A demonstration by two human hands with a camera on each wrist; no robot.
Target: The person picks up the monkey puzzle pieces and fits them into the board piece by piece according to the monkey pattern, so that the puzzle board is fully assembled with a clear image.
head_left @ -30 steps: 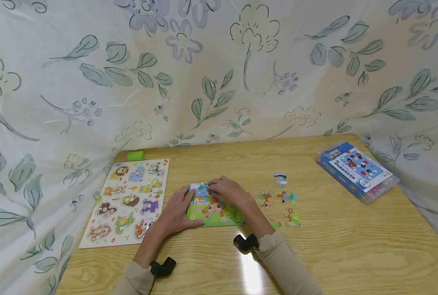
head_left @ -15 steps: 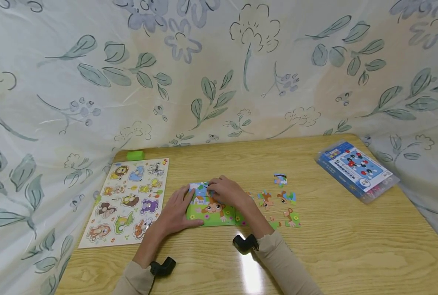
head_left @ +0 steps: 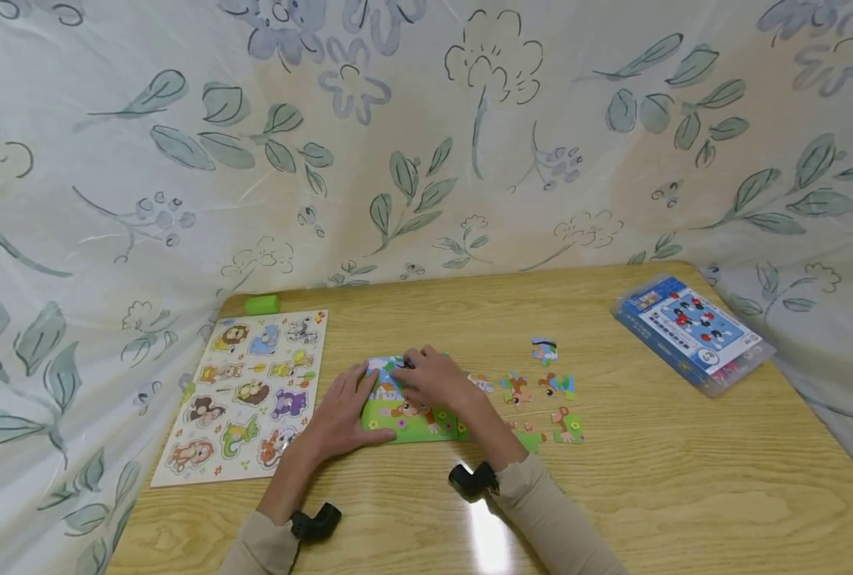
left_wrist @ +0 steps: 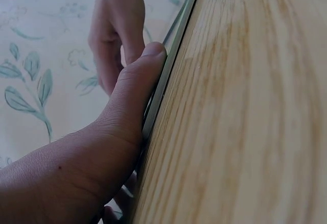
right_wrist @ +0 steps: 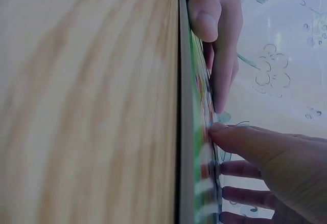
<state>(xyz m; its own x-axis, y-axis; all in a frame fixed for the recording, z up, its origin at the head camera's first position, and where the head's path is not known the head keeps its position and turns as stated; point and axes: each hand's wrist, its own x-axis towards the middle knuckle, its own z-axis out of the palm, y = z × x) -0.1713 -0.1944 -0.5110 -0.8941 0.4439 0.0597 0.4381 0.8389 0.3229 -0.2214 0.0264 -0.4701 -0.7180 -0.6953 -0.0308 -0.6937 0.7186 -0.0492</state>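
A jigsaw puzzle of a monkey point(head_left: 376, 427) lies in a flat tray on the table. My left hand point(head_left: 340, 411) rests over its left side, fingers stretched across the picture. The left thumb point(left_wrist: 138, 78) lies along the tray's front edge in the left wrist view. My right hand point(head_left: 437, 385) is spread over the upper middle and right of the puzzle, partly covering the monkey's face. In the right wrist view the fingertips of my right hand point(right_wrist: 265, 168) touch the picture surface. Loose jigsaw pieces point(head_left: 517, 389) lie right of the tray, some behind my right forearm.
A wooden animal puzzle board point(head_left: 214, 393) lies left of my left hand. Behind it is a small green block point(head_left: 263, 304). A blue boxed set in clear plastic point(head_left: 694, 331) sits at the back right. One loose piece point(head_left: 545, 350) lies farther back. Floral cloth point(head_left: 498, 160) hangs behind the table.
My right hand has shifted slightly left and its fingers have spread lower across the puzzle, covering more of the monkey's head. The left hand has stayed in place.
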